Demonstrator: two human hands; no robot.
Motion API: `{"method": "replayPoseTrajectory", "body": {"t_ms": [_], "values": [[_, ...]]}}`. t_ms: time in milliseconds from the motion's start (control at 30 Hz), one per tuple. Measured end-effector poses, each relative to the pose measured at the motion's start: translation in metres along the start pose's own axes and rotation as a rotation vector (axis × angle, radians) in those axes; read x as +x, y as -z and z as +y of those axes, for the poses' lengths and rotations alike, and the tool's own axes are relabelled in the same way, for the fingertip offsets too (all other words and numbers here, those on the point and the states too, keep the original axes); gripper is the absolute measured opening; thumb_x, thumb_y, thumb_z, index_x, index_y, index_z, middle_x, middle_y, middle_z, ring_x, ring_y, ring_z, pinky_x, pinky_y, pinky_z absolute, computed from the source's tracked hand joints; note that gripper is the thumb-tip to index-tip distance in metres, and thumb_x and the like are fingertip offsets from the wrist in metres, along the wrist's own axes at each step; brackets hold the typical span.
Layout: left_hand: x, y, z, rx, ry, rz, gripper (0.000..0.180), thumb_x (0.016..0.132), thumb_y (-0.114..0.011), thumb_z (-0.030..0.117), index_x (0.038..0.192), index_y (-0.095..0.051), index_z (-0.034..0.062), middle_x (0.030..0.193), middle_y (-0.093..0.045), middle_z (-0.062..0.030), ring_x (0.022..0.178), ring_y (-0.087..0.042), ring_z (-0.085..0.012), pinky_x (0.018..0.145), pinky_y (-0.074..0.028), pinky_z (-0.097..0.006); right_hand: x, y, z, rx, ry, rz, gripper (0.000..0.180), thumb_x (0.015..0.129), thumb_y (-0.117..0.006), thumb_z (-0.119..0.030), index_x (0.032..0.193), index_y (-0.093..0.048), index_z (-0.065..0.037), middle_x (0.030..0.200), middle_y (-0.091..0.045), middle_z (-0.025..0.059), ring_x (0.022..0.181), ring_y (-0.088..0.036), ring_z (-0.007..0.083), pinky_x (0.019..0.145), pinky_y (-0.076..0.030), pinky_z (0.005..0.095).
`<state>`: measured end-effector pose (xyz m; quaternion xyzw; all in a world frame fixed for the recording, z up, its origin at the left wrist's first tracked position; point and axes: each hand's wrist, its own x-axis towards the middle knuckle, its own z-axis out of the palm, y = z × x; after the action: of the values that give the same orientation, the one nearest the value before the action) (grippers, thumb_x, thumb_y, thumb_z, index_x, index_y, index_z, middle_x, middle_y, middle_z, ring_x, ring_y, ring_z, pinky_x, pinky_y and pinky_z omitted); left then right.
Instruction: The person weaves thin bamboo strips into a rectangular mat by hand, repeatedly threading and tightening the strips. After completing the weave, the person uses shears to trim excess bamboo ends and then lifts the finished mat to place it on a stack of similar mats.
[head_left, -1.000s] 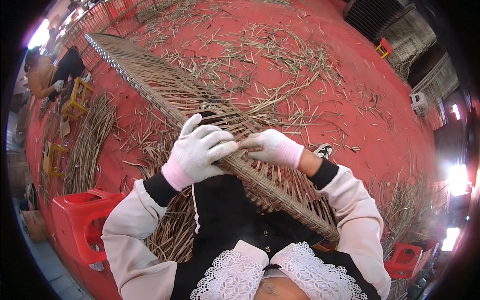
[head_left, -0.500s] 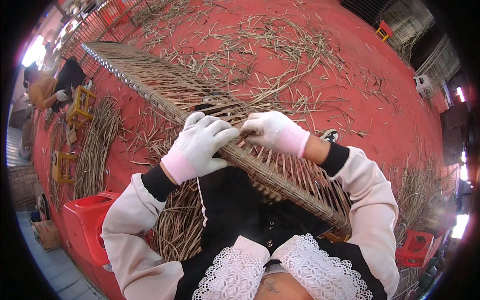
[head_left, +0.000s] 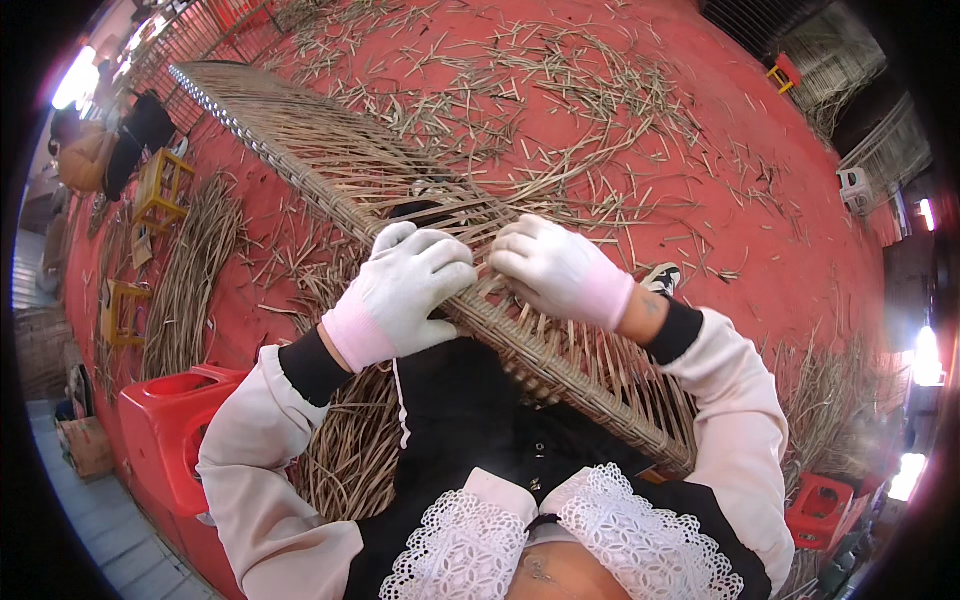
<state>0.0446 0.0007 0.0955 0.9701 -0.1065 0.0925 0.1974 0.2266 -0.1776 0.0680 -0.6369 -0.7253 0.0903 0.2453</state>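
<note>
A long woven panel (head_left: 590,370) of brown plant strips on a rigid frame lies slantwise across my lap, from upper left to lower right. My left hand (head_left: 408,290), in a white glove with a pink cuff, is closed over its wrapped near edge, thumb on the near side. Just right of it, my right hand (head_left: 555,265), gloved alike, has its fingers curled down against the slats beside that edge. The fingertips seem pinched together, but what is between them is hidden.
Cut strips (head_left: 600,80) litter the red floor. Bundles of long strips (head_left: 190,280) lie at left, with more beside my lap. A red stool (head_left: 165,430) stands near left and another red stool (head_left: 822,510) near right. Yellow stools (head_left: 163,190) and a seated person (head_left: 90,160) are farther left.
My right hand has shifted slightly right and its fingers have curled more, turning the back of the hand up. My left hand keeps its hold on the edge. The whole view has tilted a little.
</note>
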Motion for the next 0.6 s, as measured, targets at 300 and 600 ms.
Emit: {"method": "replayPoseTrajectory", "body": {"t_ms": [300,600], "values": [[-0.004,-0.006,-0.013,-0.152,-0.043,0.073,0.043,0.061,-0.081,0.011,0.101,-0.065,0.0139,0.111,-0.065,-0.0009,0.112,-0.062,-0.0216,0.104,-0.035,-0.04,0.01,0.026,-0.051,0.623,-0.537,-0.274,0.041,0.102,-0.052,-0.038,0.088,-0.068,-0.002,0.068,-0.063,0.0147,0.068,-0.066,0.0261,0.065,-0.053,0.0404],[-0.015,-0.021,-0.022,-0.07,-0.234,0.296,0.057,0.063,-0.086,0.021,0.116,-0.065,0.0174,0.12,-0.067,0.0008,0.118,-0.063,-0.021,0.105,-0.041,-0.044,-0.018,0.027,-0.092,-0.155,0.065,-0.056,0.015,0.089,-0.066,-0.021,0.081,-0.06,-0.01,0.069,-0.056,0.0064,0.064,-0.063,0.0266,0.057,-0.051,0.0407]]}}
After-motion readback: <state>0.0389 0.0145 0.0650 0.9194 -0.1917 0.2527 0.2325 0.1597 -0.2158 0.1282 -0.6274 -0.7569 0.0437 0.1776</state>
